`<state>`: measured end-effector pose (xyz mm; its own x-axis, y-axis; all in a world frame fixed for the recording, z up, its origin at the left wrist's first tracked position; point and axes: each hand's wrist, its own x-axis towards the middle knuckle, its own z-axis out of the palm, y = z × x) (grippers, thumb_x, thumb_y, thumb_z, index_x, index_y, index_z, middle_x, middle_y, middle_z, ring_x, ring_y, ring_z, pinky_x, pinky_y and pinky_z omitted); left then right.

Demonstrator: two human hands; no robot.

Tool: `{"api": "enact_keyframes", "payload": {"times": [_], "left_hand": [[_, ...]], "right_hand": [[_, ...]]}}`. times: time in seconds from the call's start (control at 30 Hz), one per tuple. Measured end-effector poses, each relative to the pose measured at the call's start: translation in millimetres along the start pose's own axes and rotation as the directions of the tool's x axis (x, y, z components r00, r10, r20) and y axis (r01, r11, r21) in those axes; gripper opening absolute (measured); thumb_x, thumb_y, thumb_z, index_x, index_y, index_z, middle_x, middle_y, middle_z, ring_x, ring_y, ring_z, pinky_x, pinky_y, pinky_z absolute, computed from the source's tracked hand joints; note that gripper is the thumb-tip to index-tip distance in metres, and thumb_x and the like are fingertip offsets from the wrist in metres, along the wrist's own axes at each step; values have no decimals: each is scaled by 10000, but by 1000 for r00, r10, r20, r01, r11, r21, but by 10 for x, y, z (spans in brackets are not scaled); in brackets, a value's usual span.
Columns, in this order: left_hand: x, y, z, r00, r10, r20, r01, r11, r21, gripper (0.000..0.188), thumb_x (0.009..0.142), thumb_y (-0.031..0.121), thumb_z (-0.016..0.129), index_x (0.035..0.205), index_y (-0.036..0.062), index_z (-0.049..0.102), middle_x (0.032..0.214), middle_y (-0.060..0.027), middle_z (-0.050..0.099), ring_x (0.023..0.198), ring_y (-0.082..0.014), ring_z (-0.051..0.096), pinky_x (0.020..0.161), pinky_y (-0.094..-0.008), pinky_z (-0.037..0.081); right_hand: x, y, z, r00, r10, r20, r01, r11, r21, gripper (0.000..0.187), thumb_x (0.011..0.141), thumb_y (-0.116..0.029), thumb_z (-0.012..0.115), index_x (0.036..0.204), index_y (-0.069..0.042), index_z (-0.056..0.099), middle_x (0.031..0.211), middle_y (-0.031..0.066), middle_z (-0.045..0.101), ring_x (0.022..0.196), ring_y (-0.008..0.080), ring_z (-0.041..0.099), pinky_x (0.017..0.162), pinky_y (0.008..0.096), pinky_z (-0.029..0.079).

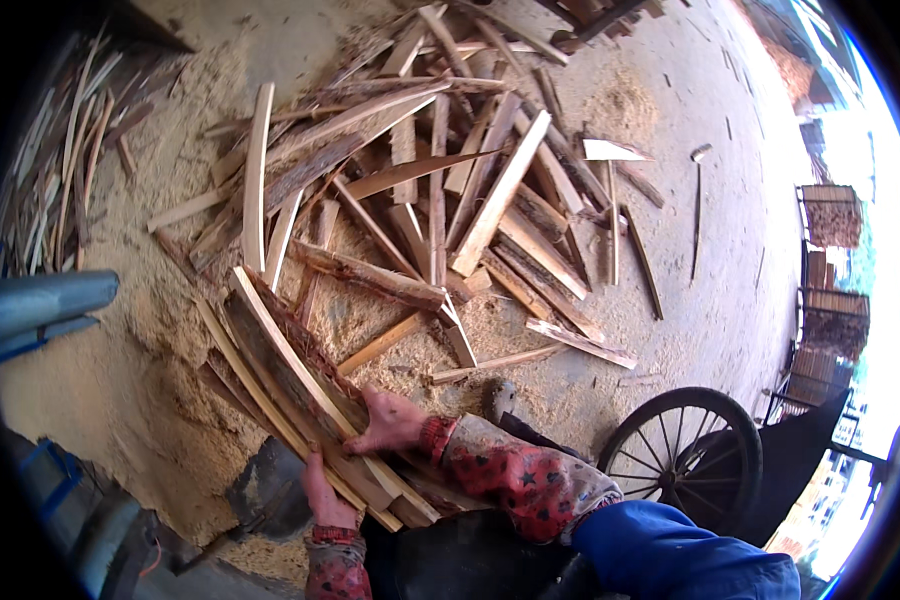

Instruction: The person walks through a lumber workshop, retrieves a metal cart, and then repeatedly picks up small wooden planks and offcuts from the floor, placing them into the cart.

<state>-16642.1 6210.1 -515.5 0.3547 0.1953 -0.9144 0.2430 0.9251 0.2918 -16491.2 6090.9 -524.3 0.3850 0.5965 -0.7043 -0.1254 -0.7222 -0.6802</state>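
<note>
Scrap-wood pile [450,200] far centre on sawdust floor [100,380]; spoked wheel [685,455] near right; grey pipe [45,300] left; stacked crates [832,215] far right

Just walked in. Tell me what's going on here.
A person is holding a bundle of long wood offcuts with both bare hands. The right hand lies flat on top of the bundle; the left hand grips it from below at its near end. Ahead, a big pile of scrap slats lies on the sawdust-covered ground. A spoked cart wheel stands to the right.
</note>
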Motion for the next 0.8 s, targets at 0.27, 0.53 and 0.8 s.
{"api": "enact_keyframes", "payload": {"times": [0.27, 0.53, 0.8], "left_hand": [[-1331, -257, 779, 999, -33, 17, 31, 996, 82, 507, 896, 305, 597, 1250, -28, 453, 1156, -154, 566, 1004, -270, 591, 864, -400, 508], [-2526, -705, 1636, 995, 59, 77, -79, 955, 287, 495, 880, 210, 589, 1260, -45, 401, 1176, -191, 519, 998, -300, 583, 828, -430, 531], [-3552, -1352, 2488, 979, 35, 200, -133, 857, 497, 510, 839, 146, 617, 1251, -63, 402, 1163, -184, 524, 972, -286, 581, 824, -411, 525]], "right_hand": [[-1714, -340, -609, 972, -22, -233, 43, 995, 86, 803, 615, -489, 792, 1011, 98, 413, 817, 296, 601, 787, 412, 630, 696, 423, 508], [-3146, -151, -980, 941, 0, -337, 103, 953, 286, 743, 670, -467, 760, 1053, 63, 407, 799, 294, 581, 800, 423, 608, 680, 436, 485], [-4896, -45, -1638, 850, 67, -523, 171, 903, 394, 713, 677, -446, 762, 1039, 64, 418, 823, 283, 589, 821, 403, 614, 702, 421, 477]]}}
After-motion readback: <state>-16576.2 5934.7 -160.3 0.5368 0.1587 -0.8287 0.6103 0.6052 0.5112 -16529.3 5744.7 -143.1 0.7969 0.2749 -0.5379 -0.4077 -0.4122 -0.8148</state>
